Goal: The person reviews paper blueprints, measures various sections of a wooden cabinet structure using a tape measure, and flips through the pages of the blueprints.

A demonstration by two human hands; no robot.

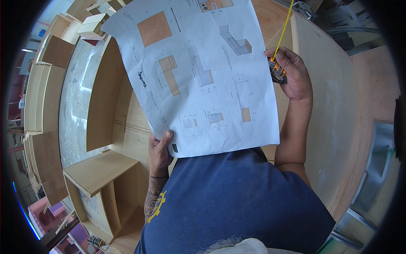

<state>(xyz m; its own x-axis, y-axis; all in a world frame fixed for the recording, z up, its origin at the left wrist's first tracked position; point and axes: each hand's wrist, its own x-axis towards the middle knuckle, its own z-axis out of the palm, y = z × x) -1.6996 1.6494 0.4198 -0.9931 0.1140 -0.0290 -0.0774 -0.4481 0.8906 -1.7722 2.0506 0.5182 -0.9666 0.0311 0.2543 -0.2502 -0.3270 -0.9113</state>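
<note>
Holding a large drawing sheet (198, 72) up in front of the chest, left hand (160, 150) pinching its lower left corner, thumb on the front face, fingers curled behind. Printed with small furniture diagrams in brown, grey and blue, plus one dark handwritten mark near the left edge. Gripping a tape measure (277, 73) in the right hand (292, 74), fingers closed round the orange and black case, just beside the sheet's right edge. Running up and away from the case toward the top of the view, a yellow blade (284, 26), pulled out straight. Wearing a dark blue shirt (237, 203) with a yellow emblem at the left sleeve. Below and around, plywood cabinet (95, 173) parts: an open box unit at lower left, a tall upright panel (105, 97) beside a grey speckled floor (78, 93), and a broad curved plywood board (334, 127) on the right. Stacked at far left, more light wooden panels (40, 101).
</note>
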